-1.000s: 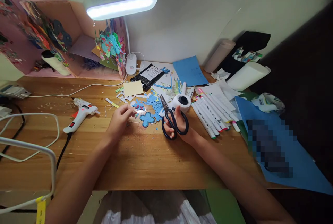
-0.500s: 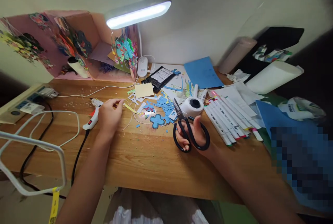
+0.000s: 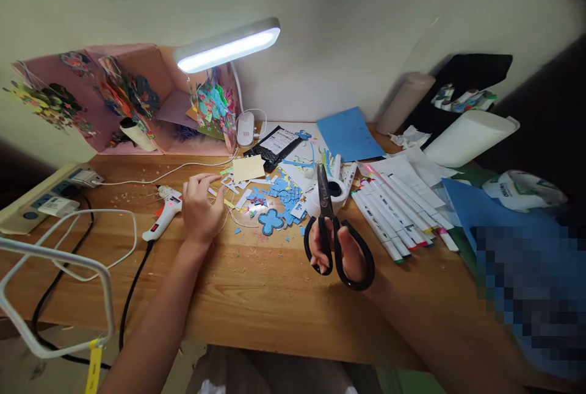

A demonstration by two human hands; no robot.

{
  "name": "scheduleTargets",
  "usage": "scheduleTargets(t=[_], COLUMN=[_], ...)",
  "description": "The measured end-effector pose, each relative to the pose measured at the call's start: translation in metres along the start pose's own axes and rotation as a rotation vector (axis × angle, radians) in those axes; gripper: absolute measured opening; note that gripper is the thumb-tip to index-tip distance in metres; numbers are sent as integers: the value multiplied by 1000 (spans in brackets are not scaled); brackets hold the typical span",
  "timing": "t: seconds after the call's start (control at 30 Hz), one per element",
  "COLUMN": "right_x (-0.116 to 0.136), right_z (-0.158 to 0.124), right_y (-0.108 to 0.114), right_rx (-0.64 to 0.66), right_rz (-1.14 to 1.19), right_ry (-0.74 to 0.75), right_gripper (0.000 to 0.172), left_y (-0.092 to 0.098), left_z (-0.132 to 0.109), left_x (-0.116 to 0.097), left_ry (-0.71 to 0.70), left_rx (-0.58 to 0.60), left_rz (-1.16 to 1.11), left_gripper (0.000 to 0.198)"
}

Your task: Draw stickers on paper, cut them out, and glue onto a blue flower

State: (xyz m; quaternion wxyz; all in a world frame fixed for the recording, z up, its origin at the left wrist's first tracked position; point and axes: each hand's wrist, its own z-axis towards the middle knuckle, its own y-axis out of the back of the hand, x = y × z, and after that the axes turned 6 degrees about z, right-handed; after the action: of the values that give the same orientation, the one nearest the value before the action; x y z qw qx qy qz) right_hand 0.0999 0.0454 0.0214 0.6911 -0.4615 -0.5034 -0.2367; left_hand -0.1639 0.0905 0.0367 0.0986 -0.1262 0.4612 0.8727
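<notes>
My right hand [image 3: 350, 254] grips black-handled scissors [image 3: 326, 199], fingers through the loops. The blades point up and away, nearly closed, in front of a white spool [image 3: 314, 202]. On the wooden table, my left hand [image 3: 201, 211] rests with its fingers bent and the thumb apart; nothing shows in it, though the fingertips are partly hidden. Close to its right side runs a thin pale thread [image 3: 232, 218]. Just left of that hand lies a white glue gun [image 3: 163, 217]. Between the hands are a blue flower-shaped cutout [image 3: 271, 221] and small blue paper scraps [image 3: 286, 193].
White markers [image 3: 389, 223] lie in a row at right, near a blue sheet [image 3: 350, 133]. A pink partitioned box [image 3: 171, 80] with hanging paper ornaments stands back left, beside a lit lamp [image 3: 231, 47]. A power strip [image 3: 46, 196] and cables occupy the left side.
My left hand has shifted right, away from the glue gun, and its thumb and fingers have spread from a pinch. The scissors have turned more upright and come nearer. The view has tilted up slightly.
</notes>
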Motion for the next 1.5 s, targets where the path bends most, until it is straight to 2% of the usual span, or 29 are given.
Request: scheduleTargets(t=[0.07, 0.17, 0.27, 0.33, 0.4, 0.57, 0.8, 0.9, 1.1, 1.23, 1.37, 1.5], right_x=[6, 22, 41, 51, 55, 55, 62, 78, 125, 143, 148, 147], right_z=[3, 6, 7, 7, 9, 16, 19, 17, 16, 17, 12, 1], right_y=[5, 13, 19, 21, 22, 20, 26, 33, 53, 69, 78, 82], right_rx=[-76, -322, -562, -637, -658, -583, -424, -304, -84, 45, 67, 53], right_rz=[-88, -206, -398, -577, -740, -1201, -1617, -1652, -1739, -1791, -1725, -1562], right_ry=[69, 283, 467, 509, 496, 334, 393, 319, 148, 59, -30, -45], right_gripper=[38, 22, 26, 28, 27, 24, 17, 14, 8, 18, 19, 23], left_y=[2, -8, -33, -52, -66, -80, -75, -65, -48, -42, -28, -13], left_z=[0, 3, 9, 14, 19, 28, 26, 28, 31, 23, 9, -5], left_x=[-17, -47, -77, -94, -107, -121, -123, -119, -109, -100, -88, -79], left_ry=[-60, -235, -384, -435, -456, -410, -298, -274, -235, -207, -160, -98], left_rx=[25, 189, 363, 446, 513, 613, 603, 594, 616, 686, 761, 780], left_rz=[-48, -133, -177, -178, -159, -84, -110, -175, -322, -433, -553, -657], left_gripper=[24, 18, 16, 17, 12, 18, 20, 18, 18, 18, 18, 18])
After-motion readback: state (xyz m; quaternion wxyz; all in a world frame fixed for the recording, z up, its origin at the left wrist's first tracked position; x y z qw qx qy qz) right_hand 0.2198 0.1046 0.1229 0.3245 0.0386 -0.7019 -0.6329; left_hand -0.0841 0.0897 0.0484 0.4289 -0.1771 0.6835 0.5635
